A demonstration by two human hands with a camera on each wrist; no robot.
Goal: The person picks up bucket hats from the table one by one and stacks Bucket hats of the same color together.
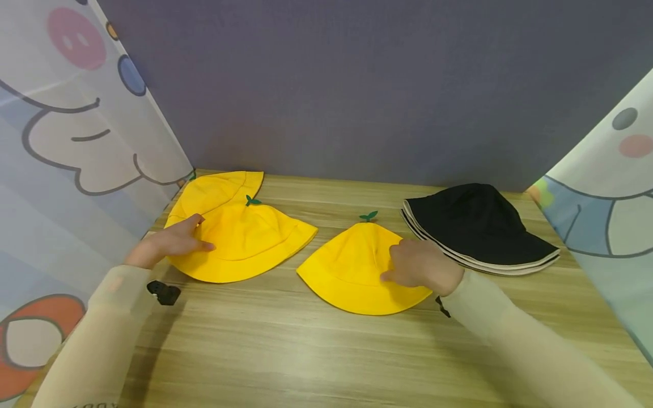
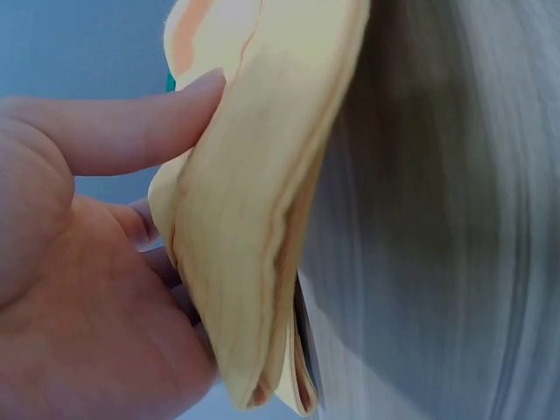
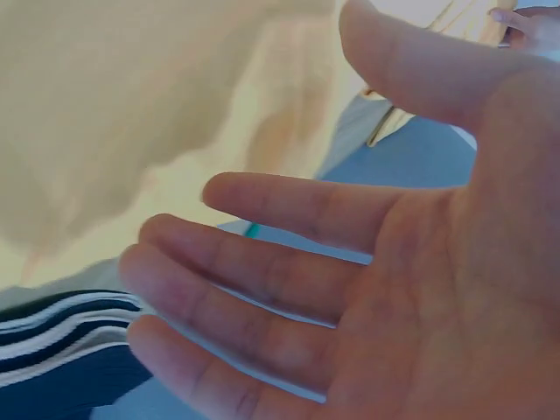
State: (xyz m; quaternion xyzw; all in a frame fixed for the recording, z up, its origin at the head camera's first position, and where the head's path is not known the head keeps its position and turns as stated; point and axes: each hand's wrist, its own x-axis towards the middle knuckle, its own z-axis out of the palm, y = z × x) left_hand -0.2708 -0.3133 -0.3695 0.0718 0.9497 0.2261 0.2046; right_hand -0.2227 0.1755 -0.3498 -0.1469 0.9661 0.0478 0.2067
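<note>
Two yellow bucket hats overlap at the left: the front hat [image 1: 245, 238] partly covers the back hat [image 1: 214, 192]. My left hand [image 1: 176, 238] rests against the left side of the front hat, thumb and forefinger spread apart. In the left wrist view its straight thumb touches the yellow cloth [image 2: 254, 192], while the other fingertips are hidden behind it. A third yellow hat [image 1: 352, 266], with a green sprout on its crown, lies in the middle. Beside its right side is my right hand [image 1: 420, 263]. Its fingers are extended and apart in the right wrist view, close to the cloth [image 3: 131, 114].
A stack of black bucket hats [image 1: 479, 226] with pale edges lies at the right, just behind my right hand. A grey panel [image 1: 357, 96] closes off the back of the wooden table [image 1: 285, 351]. Cartoon-printed sheets [image 1: 56, 147] hang at both sides.
</note>
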